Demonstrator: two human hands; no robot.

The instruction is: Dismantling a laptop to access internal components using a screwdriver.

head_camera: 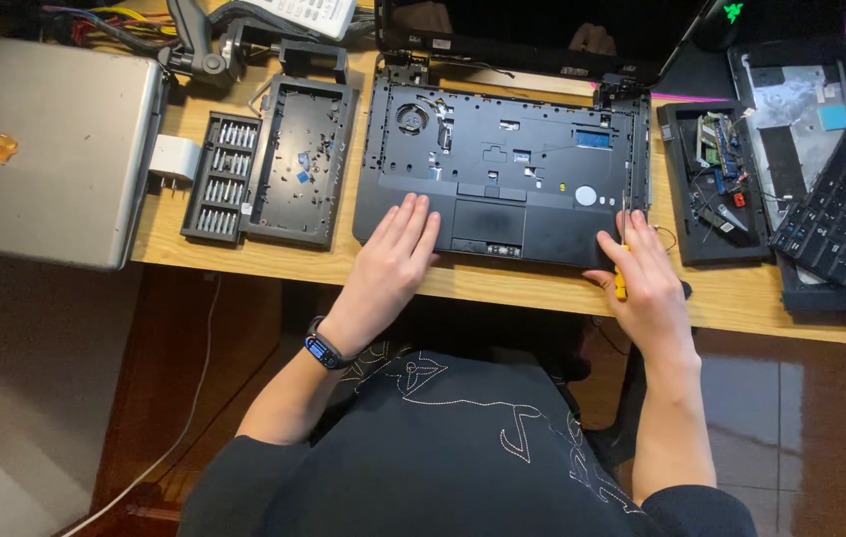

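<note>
Overhead, head view only:
Left hand [391, 261]: flat, palm down, fingers [411, 217] straight and slightly spread, gripping nothing; fingertips rest on the palm rest of the laptop base [503, 174], just left of the touchpad [488, 221].
Right hand [650, 283]: fingers curled round a yellow-handled screwdriver [622, 268]; thin shaft runs up along the laptop's right edge, tip near the front right corner. Grip itself partly hidden by the back of the hand.
Laptop base: black, keyboard removed, fan and inner frame exposed, lying at the front edge of the wooden bench [503, 283], between both hands.
Screen [542, 30]: open, dark, cut off at top of frame.
Bit set [222, 177]: black tray of bits, left of the laptop, touching a black cover panel [302, 159].
Silver laptop [45, 149]: closed, far left, overhangs the bench edge.
Loose keyboard [845, 199]: far right, tilted, partly cut off.
Black part w/ circuit board [716, 179]: right of the laptop; details too small to tell.
Wristband [324, 348]: on left wrist.
Clutter at top left: cables, hard to make out.
</note>
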